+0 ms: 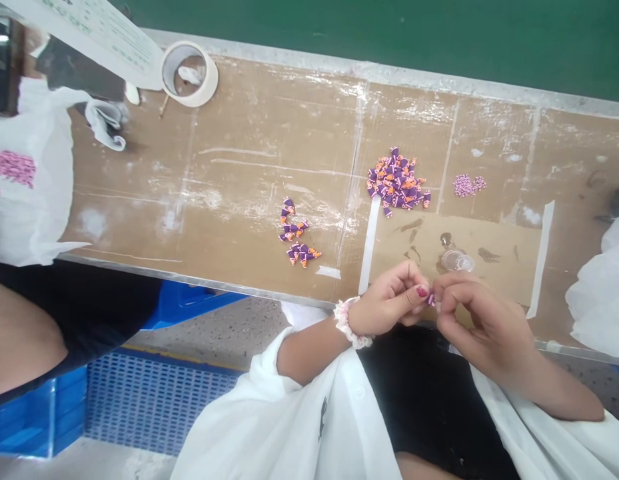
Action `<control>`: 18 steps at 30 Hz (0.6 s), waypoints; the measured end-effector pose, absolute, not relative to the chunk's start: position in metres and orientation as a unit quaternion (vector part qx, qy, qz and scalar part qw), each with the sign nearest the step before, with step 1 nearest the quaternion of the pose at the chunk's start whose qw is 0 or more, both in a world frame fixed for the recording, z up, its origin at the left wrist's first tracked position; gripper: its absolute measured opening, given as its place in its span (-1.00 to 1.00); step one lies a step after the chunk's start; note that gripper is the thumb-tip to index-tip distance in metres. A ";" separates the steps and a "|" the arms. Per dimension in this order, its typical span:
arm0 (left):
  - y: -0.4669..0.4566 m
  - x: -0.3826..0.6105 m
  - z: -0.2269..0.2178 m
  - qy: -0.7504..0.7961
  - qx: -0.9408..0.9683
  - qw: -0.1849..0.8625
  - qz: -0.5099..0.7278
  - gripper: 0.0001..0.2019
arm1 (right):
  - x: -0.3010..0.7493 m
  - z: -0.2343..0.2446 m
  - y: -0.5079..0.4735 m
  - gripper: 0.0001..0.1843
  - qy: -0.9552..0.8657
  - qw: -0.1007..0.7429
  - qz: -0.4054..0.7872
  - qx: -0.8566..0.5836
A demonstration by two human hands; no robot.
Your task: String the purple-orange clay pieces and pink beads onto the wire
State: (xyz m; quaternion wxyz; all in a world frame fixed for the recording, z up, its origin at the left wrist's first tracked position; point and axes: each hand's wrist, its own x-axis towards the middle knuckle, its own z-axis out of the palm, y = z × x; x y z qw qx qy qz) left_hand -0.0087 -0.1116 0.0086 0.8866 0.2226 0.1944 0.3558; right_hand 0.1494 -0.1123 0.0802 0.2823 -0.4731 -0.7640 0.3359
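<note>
My left hand [392, 297], with a pale scrunchie on its wrist, pinches a small purple-and-pink piece [431, 300] between thumb and fingers at the table's near edge. My right hand [482, 317] meets it from the right, thumb and finger closed beside the piece. Whatever its fingertips hold is too small and covered to make out. Just beyond the hands, a small clear round container [458, 261] rests on a taped cardboard sheet [509, 247]. Farther off lie a heap of purple, orange and pink pieces [396, 180] and a little pile of pink beads [470, 185].
Several more purple-and-orange pieces [300, 230] lie left of centre. At the far left are a tape roll [209, 77] and a white bag [44, 167] with pink bits. Another white bag [602, 287] sits at right. A person's leg [19, 340] shows lower left near blue crates [159, 400].
</note>
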 end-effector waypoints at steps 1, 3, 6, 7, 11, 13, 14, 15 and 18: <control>-0.111 -0.010 0.010 0.196 0.243 0.878 0.362 -0.73 | 0.151 0.080 -0.113 -0.74 -0.760 0.286 0.342 -0.473; -0.107 -0.012 0.015 0.216 0.311 0.847 0.375 -0.76 | 0.155 0.078 -0.116 -0.74 -0.747 0.298 0.364 -0.469; -0.089 -0.016 0.023 0.284 0.407 0.779 0.383 -0.77 | 0.168 0.070 -0.115 -0.77 -0.721 0.328 0.366 -0.489; -0.080 -0.017 0.024 0.313 0.416 0.759 0.391 -0.76 | 0.173 0.066 -0.111 -0.76 -0.718 0.335 0.337 -0.509; -0.042 -0.018 0.020 0.397 0.422 0.704 0.410 -0.73 | 0.198 0.048 -0.081 -0.84 -0.738 0.298 0.130 -0.592; -0.030 -0.019 0.018 0.425 0.425 0.686 0.411 -0.66 | 0.212 0.039 -0.060 -0.93 -0.737 0.229 0.107 -0.626; -0.028 -0.020 0.017 0.434 0.426 0.679 0.412 -0.60 | 0.219 0.035 -0.050 -0.94 -0.735 0.193 0.104 -0.642; -0.028 -0.021 0.017 0.440 0.427 0.674 0.413 -0.56 | 0.224 0.030 -0.041 -0.94 -0.731 0.174 0.096 -0.653; -0.040 -0.027 0.022 0.432 0.443 0.675 0.401 -0.54 | 0.234 0.016 -0.023 -0.91 -0.733 0.154 0.089 -0.657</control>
